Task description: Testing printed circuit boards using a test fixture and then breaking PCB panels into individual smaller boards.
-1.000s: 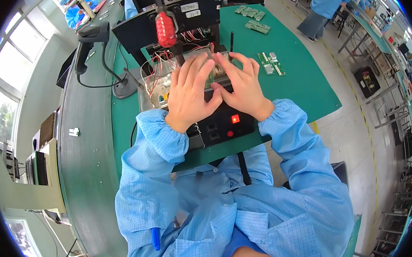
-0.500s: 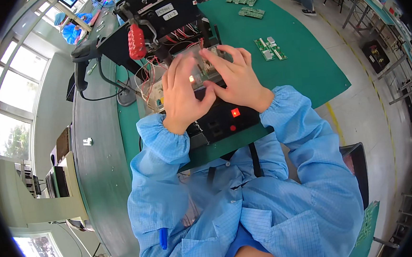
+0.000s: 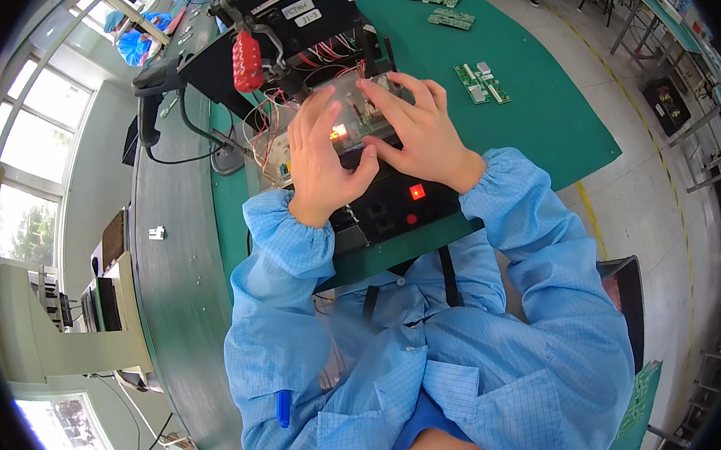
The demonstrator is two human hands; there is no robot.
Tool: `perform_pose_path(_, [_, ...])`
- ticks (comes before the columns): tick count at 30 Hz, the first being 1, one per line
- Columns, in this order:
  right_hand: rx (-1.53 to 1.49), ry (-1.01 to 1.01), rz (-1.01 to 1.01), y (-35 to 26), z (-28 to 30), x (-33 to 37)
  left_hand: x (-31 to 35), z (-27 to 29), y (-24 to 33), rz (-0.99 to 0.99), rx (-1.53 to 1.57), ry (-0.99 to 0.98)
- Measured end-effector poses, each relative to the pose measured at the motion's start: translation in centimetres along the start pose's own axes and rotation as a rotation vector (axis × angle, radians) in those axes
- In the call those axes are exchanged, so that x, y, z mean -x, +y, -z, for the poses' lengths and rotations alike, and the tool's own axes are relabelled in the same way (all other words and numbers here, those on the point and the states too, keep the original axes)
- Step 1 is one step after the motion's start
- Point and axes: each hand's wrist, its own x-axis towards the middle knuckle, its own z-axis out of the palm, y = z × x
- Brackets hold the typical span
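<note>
Black, boxy, clear-plastic-topped fixture (image 3: 394,199) below fingers (image 3: 387,108): probably heavy, rigid; best held outside fingers, by sides. Left hand (image 3: 318,163), right hand (image 3: 431,140): fingers bent; can't tell whether grasping.

A green mat (image 3: 547,137) covers the table, carrying a black toggle-clamp fixture (image 3: 394,199). Around that fixture, green circuit boards (image 3: 451,20) lie at one o'clock, component-laden boards (image 3: 482,83) at two, and a barcode scanner's stand (image 3: 227,160) near nine. Between eight and nine, a small white part (image 3: 156,232) rests on the adjoining dark bench (image 3: 183,292).
</note>
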Motion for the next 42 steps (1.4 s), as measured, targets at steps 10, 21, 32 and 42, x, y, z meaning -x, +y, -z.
perform_pose_path(10, [0.016, -0.03, 0.024, -0.2, 0.1, -0.2, -1.5, 1.1, 2.0, 0.08, -0.063, -0.031])
perform_pose_path(21, [0.051, -0.016, 0.031, -0.4, 0.1, -0.2, -1.3, 1.2, 2.1, -0.007, -0.138, -0.084])
perform_pose_path(32, [0.043, -0.106, 0.084, -0.9, -1.0, -0.9, -0.5, 2.4, 1.8, 0.029, -0.07, -0.018])
perform_pose_path(42, [0.225, -0.09, 0.106, 2.0, -0.8, 1.0, 0.1, 0.2, 1.8, -0.033, -0.091, 0.158])
